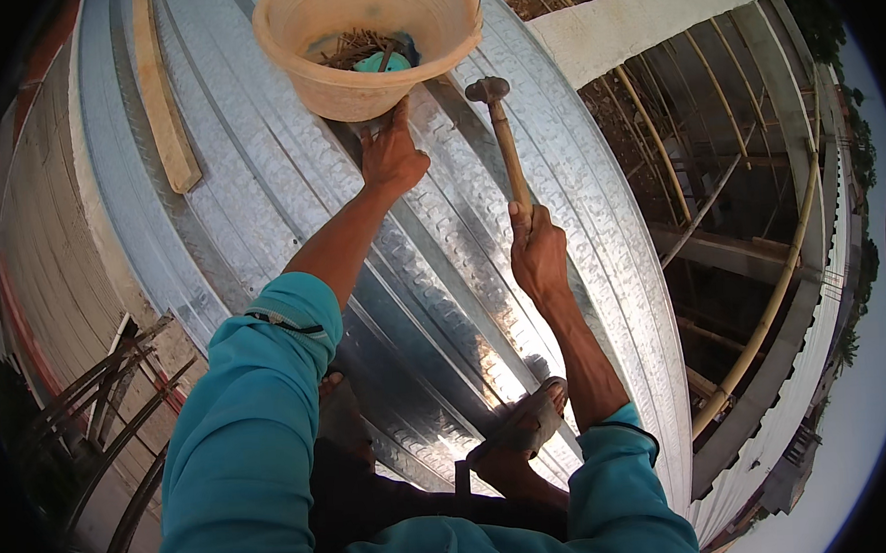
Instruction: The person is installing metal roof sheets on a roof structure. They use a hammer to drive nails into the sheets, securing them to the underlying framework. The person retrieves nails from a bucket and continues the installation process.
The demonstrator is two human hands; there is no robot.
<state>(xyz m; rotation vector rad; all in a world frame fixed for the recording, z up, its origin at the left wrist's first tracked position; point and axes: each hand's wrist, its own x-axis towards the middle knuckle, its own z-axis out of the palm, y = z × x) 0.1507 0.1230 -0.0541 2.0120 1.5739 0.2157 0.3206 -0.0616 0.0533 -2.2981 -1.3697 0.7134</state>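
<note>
My right hand (539, 256) grips a hammer (510, 153) by its wooden handle, its metal head raised above the ribbed metal decking (289, 199). My left hand (394, 162) reaches forward to the near base of a pale orange plastic bucket (298, 84). Its fingers are stretched out and apart at the bucket's underside; the fingertips are partly hard to make out. Inside the bucket lie thin brown pieces (353, 49), too small to tell, and a turquoise object (382, 62).
A wooden plank (161, 101) lies along the decking at left. My sandalled foot (521, 433) rests on the sheets. Beyond the right edge is a drop with bamboo poles (766, 325) and concrete beams. Bent reinforcing bars (120, 419) stick out at lower left.
</note>
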